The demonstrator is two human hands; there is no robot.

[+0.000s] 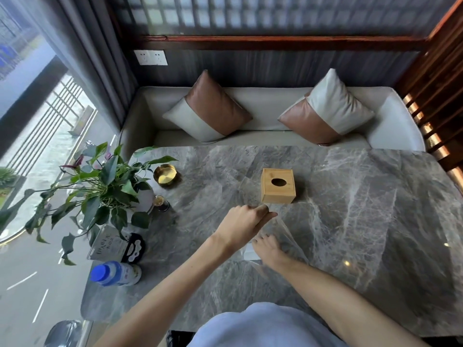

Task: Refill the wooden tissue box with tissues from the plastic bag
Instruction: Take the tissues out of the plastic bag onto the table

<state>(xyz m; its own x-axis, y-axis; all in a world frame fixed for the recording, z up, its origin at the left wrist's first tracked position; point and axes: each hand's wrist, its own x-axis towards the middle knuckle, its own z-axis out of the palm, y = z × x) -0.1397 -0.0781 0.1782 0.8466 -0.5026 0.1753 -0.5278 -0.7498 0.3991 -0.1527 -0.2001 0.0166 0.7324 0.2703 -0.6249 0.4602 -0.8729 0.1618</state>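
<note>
Clear plastic bag [278,236] looks limp and slippery (tissues barely visible); left hand [244,222] pinches its top edge, right hand [269,250] presses it to the counter [363,221].

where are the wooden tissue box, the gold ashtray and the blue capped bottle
wooden tissue box [277,185]: head view, on its top face beside the oval slot.
gold ashtray [165,175]: head view, on its shiny inner dish.
blue capped bottle [114,273]: head view, on the body just past the cap.
</note>
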